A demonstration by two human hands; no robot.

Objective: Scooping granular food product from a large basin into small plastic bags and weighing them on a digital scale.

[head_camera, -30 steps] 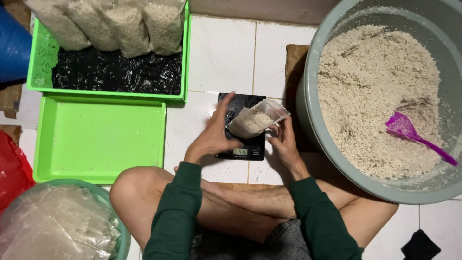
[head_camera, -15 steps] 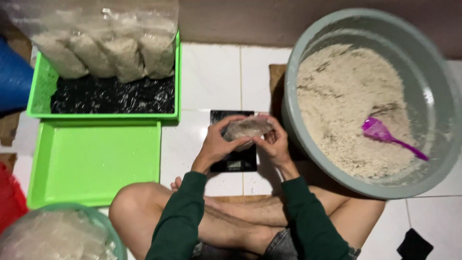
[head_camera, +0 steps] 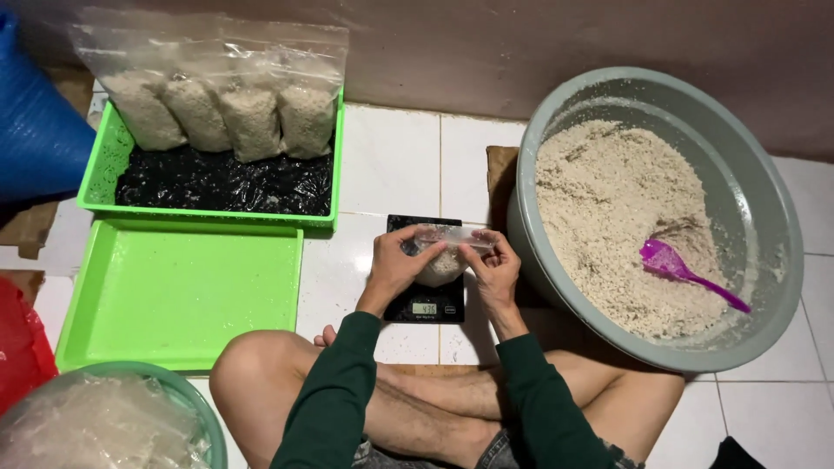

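Now, bag: small clear bag (head_camera: 441, 256) of grain, earlier lifted open, sits on the black scale (head_camera: 426, 300).
Hands: left hand (head_camera: 395, 265) and right hand (head_camera: 493, 267) pinch its mouth flat (apparently sealing).
Beside right hand: grey basin (head_camera: 764, 204).

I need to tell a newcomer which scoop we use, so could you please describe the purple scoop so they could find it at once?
Look to the large grey basin of pale grain on the right. The purple scoop lies on the grain near the basin's right wall, handle pointing toward the rim. It is the only purple thing among green trays.
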